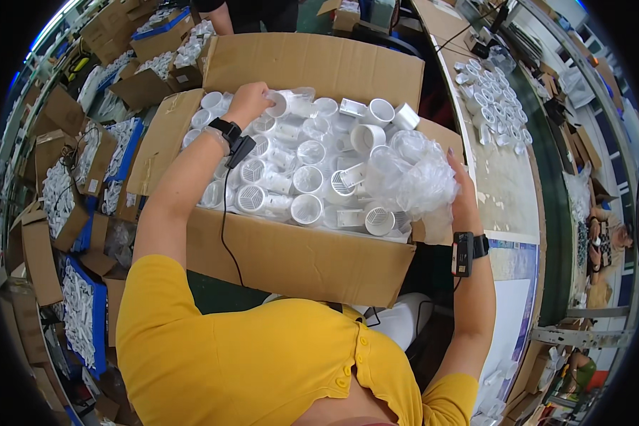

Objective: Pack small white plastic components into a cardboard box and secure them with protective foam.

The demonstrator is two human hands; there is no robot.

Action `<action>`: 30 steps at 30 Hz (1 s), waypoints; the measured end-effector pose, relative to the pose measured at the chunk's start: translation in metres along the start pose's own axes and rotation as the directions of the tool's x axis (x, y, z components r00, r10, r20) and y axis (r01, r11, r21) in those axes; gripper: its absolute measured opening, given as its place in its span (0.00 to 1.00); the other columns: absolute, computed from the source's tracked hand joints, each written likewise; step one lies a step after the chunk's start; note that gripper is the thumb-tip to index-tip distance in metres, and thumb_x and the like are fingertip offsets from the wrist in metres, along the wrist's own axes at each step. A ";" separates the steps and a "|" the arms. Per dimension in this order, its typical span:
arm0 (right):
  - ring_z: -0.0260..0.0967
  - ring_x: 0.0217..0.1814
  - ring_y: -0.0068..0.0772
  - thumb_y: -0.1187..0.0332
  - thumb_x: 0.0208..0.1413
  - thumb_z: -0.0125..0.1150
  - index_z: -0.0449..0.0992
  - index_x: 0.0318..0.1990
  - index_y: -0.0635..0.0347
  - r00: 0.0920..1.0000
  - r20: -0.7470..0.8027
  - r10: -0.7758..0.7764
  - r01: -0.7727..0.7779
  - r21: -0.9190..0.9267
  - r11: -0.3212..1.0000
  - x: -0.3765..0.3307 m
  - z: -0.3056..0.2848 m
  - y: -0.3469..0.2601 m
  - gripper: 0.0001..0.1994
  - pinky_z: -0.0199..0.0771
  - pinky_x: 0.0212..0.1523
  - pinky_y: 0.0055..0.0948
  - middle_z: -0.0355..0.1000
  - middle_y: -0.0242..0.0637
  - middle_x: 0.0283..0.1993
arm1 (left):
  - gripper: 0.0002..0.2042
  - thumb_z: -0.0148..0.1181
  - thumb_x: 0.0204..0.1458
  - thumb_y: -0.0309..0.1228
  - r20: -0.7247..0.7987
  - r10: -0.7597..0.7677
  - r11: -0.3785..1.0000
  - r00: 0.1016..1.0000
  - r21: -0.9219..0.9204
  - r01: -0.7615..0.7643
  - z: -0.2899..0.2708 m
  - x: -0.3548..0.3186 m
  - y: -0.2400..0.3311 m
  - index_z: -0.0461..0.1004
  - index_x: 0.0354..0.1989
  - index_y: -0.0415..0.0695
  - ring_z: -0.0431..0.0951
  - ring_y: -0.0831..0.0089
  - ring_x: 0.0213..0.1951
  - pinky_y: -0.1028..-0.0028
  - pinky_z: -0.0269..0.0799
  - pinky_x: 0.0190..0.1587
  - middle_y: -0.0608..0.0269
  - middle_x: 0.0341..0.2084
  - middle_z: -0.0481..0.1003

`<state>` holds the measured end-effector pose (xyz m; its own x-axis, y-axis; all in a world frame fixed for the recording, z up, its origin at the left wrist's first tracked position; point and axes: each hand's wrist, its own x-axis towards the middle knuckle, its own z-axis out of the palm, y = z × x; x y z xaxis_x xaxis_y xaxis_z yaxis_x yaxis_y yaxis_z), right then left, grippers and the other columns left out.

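Note:
A large open cardboard box (298,245) stands in front of me, filled with rows of white plastic cup-shaped parts (307,179), some with slotted bottoms. My left hand (250,104) reaches over its far left part, fingers closed at the rim of a white plastic cup (280,106) beside some clear film. At the box's right side, my right hand (464,193) is curled around the edge of a crumpled bundle of clear plastic bags (422,174). That bundle covers some of the parts, and most of the right fingers are hidden behind it. Each wrist wears a black strapped device.
To the right runs a long worktable (500,188) with many clear-white cups (490,99) at its far end. Cartons and blue bins (85,319) of white parts crowd the left. Another person (252,14) stands beyond the box; someone else is at the far right.

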<state>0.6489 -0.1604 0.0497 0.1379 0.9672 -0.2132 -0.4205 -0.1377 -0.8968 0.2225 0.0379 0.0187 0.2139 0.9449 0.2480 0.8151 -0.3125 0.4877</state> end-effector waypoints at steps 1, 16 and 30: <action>0.69 0.51 0.30 0.58 0.59 0.51 0.66 0.55 0.64 1.000 -0.005 0.001 -0.001 0.003 1.000 0.002 -0.003 0.001 0.22 0.69 0.52 0.28 0.70 0.38 0.51 | 0.14 0.69 0.37 0.32 0.040 -0.049 0.999 0.998 -0.021 0.050 -0.003 0.001 0.003 0.73 0.28 0.37 0.76 0.57 0.31 0.66 0.70 0.35 0.51 0.23 0.75; 0.65 0.36 0.17 0.60 0.56 0.57 0.70 0.51 0.58 0.979 0.131 -0.153 0.196 -0.442 0.875 -0.005 0.018 -0.031 0.18 0.65 0.38 0.20 0.69 0.25 0.35 | 0.13 0.62 0.49 0.39 -0.108 0.127 0.931 0.986 -0.330 -0.156 -0.064 0.000 0.053 0.73 0.29 0.40 0.72 0.80 0.23 0.77 0.65 0.24 0.65 0.21 0.73; 0.58 0.26 0.13 0.62 0.56 0.58 0.75 0.31 0.62 0.852 0.400 -0.338 0.506 -0.798 0.328 -0.010 0.088 -0.020 0.11 0.59 0.27 0.17 0.66 0.21 0.24 | 0.12 0.56 0.53 0.34 0.301 0.348 0.666 0.888 -0.746 -0.008 0.007 0.020 0.127 0.73 0.41 0.41 0.75 0.79 0.34 0.77 0.72 0.36 0.66 0.34 0.75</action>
<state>0.5773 -0.1484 0.1034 -0.0993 0.9557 0.2772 0.6471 0.2736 -0.7116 0.3342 0.0182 0.0794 0.6358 0.7595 0.1376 0.1395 -0.2885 0.9473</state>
